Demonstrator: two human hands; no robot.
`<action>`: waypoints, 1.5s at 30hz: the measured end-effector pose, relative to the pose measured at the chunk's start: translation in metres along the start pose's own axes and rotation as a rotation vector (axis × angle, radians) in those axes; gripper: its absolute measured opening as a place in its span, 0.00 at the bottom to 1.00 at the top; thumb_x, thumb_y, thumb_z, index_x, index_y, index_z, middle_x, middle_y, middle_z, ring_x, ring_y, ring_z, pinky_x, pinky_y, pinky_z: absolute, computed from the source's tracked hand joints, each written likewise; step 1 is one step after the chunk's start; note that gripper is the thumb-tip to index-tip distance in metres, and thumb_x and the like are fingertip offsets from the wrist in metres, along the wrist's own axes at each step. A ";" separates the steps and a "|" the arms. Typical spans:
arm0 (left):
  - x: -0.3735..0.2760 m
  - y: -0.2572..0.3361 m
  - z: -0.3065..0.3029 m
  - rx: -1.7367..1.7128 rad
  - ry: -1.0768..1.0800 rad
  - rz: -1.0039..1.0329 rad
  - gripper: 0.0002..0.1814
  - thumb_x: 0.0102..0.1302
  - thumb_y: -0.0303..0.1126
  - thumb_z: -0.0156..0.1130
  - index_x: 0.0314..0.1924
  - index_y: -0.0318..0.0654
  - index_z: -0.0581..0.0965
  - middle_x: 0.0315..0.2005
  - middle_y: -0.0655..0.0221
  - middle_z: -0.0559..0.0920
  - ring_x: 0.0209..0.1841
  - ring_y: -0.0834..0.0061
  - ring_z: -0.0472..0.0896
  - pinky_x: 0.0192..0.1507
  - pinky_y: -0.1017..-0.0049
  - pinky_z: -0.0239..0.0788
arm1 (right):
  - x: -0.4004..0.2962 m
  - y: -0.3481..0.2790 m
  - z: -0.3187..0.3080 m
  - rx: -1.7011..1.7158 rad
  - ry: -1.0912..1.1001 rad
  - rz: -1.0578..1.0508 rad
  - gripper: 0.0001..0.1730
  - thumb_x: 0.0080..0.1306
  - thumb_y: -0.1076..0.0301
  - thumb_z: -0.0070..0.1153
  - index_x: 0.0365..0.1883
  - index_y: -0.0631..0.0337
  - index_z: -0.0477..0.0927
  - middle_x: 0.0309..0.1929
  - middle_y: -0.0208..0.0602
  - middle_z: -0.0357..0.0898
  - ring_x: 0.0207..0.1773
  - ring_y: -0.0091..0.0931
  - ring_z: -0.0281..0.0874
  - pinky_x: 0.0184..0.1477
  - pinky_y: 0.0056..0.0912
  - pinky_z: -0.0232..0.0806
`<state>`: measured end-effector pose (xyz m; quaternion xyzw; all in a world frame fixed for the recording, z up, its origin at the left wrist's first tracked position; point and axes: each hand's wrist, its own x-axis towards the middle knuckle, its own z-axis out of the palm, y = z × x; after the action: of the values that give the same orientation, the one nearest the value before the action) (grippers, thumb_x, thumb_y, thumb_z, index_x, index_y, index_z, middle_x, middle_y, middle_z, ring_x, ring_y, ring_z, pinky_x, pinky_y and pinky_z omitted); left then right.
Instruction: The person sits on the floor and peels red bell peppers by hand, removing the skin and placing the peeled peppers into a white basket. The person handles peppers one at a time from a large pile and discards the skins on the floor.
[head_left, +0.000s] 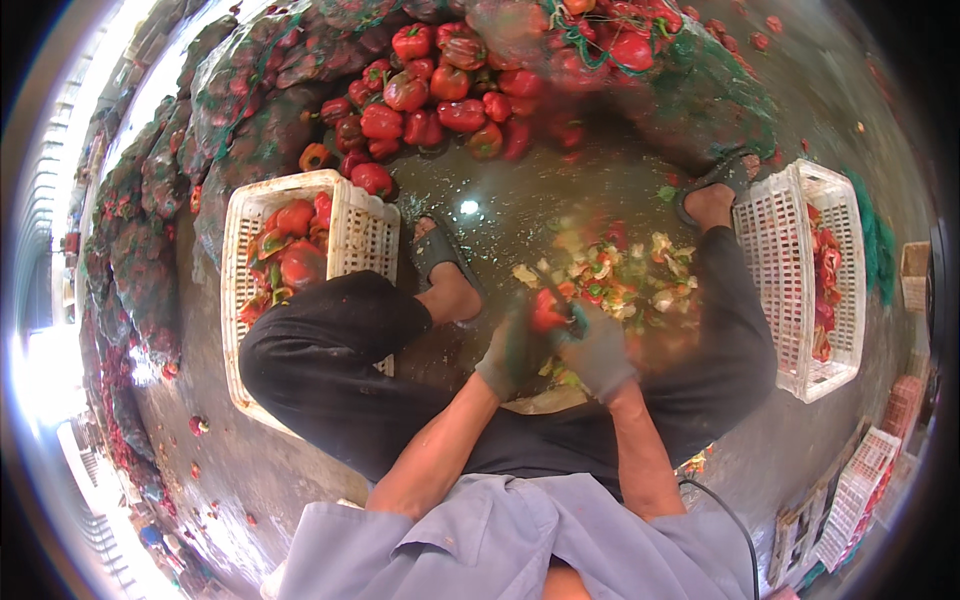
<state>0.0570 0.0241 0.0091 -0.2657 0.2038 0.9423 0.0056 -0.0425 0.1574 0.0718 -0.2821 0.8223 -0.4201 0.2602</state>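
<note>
My gloved left hand (510, 345) is shut on a red bell pepper (549, 309), which shows between the two hands. A knife (553, 285) with a dark blade is in my gloved right hand (596, 345), close against the pepper; blur hides the exact contact. Just beyond both hands lies a heap of pepper cores and scraps (615, 277) on the wet floor. Past it is a pile of whole red bell peppers (435, 105).
A white plastic crate (360, 232) with red peppers stands at left, partly behind my knee. Another white crate (776, 277) with pepper pieces is at right. Green mesh sacks of peppers (247, 142) are stacked at left and ahead. My sandalled feet (450, 289) rest on the floor.
</note>
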 end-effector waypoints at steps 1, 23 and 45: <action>-0.001 0.002 0.004 0.018 0.030 -0.019 0.38 0.83 0.65 0.51 0.71 0.38 0.75 0.52 0.60 0.86 0.50 0.67 0.87 0.52 0.62 0.82 | 0.001 -0.009 -0.012 0.014 0.066 0.030 0.17 0.65 0.68 0.72 0.52 0.58 0.85 0.43 0.43 0.88 0.44 0.38 0.88 0.49 0.44 0.78; 0.021 0.005 0.001 0.217 0.324 -0.128 0.22 0.83 0.42 0.64 0.68 0.37 0.79 0.51 0.70 0.86 0.48 0.75 0.86 0.49 0.69 0.83 | 0.135 0.041 -0.174 -0.608 0.077 0.126 0.17 0.67 0.63 0.59 0.48 0.68 0.80 0.44 0.61 0.87 0.50 0.56 0.85 0.55 0.59 0.73; 0.031 -0.012 -0.023 0.359 0.382 0.006 0.26 0.83 0.33 0.59 0.76 0.31 0.73 0.55 0.67 0.85 0.51 0.80 0.83 0.52 0.74 0.77 | 0.342 0.119 -0.024 0.158 -0.153 0.526 0.20 0.79 0.60 0.57 0.63 0.59 0.83 0.46 0.44 0.90 0.35 0.32 0.89 0.31 0.37 0.76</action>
<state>0.0432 0.0235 -0.0294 -0.4330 0.3661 0.8236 0.0112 -0.3287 -0.0047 -0.0808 -0.0684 0.8100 -0.3786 0.4426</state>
